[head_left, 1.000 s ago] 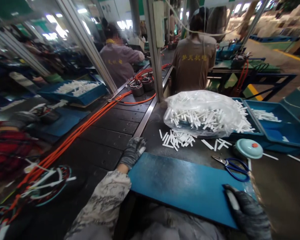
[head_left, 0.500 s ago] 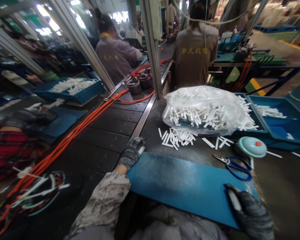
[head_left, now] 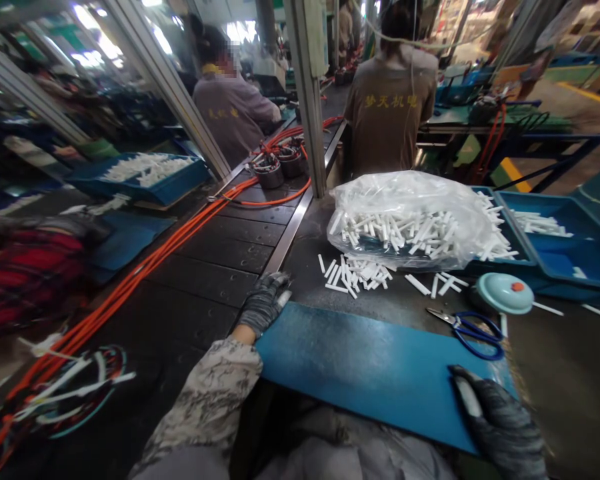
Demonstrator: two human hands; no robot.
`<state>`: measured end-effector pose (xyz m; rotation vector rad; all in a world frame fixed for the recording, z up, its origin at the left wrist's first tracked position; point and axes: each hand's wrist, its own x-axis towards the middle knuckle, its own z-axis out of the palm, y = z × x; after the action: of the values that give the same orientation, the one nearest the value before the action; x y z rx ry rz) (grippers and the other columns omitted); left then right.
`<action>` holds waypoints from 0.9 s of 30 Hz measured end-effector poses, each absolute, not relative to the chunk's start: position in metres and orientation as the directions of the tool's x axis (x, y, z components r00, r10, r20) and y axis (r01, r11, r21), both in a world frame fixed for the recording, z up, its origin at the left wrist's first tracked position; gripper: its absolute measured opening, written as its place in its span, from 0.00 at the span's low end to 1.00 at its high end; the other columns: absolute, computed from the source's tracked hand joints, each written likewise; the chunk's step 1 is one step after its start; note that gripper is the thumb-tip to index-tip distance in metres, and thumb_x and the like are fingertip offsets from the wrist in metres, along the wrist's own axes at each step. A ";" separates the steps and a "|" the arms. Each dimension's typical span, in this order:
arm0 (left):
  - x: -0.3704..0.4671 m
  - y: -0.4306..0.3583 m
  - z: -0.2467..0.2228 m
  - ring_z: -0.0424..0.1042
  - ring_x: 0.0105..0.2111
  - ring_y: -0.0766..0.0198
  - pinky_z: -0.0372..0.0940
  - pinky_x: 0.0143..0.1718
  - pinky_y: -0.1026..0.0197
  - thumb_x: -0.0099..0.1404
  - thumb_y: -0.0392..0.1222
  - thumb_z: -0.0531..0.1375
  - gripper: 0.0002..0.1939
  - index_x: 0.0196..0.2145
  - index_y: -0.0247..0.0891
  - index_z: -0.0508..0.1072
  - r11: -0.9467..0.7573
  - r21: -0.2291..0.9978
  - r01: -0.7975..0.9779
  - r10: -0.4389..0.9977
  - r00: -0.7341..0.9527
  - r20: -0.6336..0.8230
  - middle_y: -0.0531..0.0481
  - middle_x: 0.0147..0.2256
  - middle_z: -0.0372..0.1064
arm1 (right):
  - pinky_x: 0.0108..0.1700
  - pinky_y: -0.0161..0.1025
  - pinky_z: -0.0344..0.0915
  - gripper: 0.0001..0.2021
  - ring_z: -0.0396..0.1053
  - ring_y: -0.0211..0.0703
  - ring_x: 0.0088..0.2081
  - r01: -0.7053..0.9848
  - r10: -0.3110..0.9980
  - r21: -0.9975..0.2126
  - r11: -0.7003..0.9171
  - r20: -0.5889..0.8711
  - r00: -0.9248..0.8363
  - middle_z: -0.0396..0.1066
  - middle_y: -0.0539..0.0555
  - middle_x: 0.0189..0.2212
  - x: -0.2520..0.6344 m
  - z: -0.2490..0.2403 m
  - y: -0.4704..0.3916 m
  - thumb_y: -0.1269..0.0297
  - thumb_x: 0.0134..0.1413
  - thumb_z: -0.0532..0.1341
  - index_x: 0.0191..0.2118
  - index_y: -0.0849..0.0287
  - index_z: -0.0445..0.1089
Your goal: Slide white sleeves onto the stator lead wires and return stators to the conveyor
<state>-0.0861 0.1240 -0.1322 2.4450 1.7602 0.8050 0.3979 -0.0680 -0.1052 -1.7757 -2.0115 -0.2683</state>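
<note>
A blue mat [head_left: 370, 367] lies along the near edge of the bench in front of me. At its far left corner rests my left hand [head_left: 266, 303], in a grey striped glove, fingers loosely stretched by the metal rail and nothing in them. My right hand [head_left: 503, 417], gloved alike, lies over the mat's right end with thumb and forefinger side stretched along it; its other fingers are partly hidden, and I see nothing held. Blue-handled scissors [head_left: 477, 333] lie partly open just beyond that hand. White short tubes [head_left: 363, 275] are scattered past the mat.
A clear plastic bag [head_left: 410, 217] of white tubes bulges over blue bins [head_left: 575, 257]. A light-blue round lid [head_left: 505, 293] sits near the scissors. Orange cables [head_left: 180, 247] run along the dark conveyor [head_left: 215, 267], left. A co-worker's red plaid sleeve [head_left: 35, 280] is across it.
Both my hands stay where they were. Across the conveyor, the co-worker's plaid sleeve has shifted and the gloved hand is less visible. The wire bundle at lower left has slid slightly towards me.
</note>
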 end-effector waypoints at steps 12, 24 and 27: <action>-0.087 0.123 -0.133 0.69 0.59 0.51 0.66 0.64 0.45 0.71 0.46 0.57 0.19 0.56 0.41 0.73 -0.353 0.305 0.884 0.896 0.227 0.381 0.43 0.57 0.72 | 0.35 0.40 0.78 0.28 0.81 0.48 0.33 0.976 0.877 -0.114 0.186 0.468 -0.112 0.82 0.57 0.36 0.393 -0.097 -0.064 0.51 0.75 0.48 0.43 0.65 0.80; -0.086 0.123 -0.130 0.69 0.60 0.52 0.64 0.66 0.45 0.70 0.44 0.58 0.18 0.56 0.43 0.73 -0.335 0.309 0.890 0.909 0.218 0.356 0.44 0.57 0.72 | 0.36 0.41 0.78 0.28 0.80 0.50 0.31 0.974 0.874 -0.130 0.187 0.475 -0.105 0.82 0.60 0.34 0.390 -0.089 -0.065 0.52 0.75 0.48 0.42 0.66 0.81; -0.086 0.123 -0.130 0.69 0.59 0.51 0.65 0.66 0.45 0.69 0.44 0.59 0.17 0.55 0.43 0.74 -0.335 0.310 0.890 0.907 0.217 0.360 0.44 0.56 0.72 | 0.35 0.41 0.78 0.28 0.80 0.50 0.30 0.974 0.863 -0.114 0.197 0.491 -0.118 0.82 0.60 0.34 0.391 -0.090 -0.064 0.52 0.75 0.48 0.41 0.66 0.81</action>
<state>-0.0855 0.1232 -0.1295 2.4216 1.7895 0.7588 0.3907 -0.0636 -0.0899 -1.7101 -2.0280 -0.3262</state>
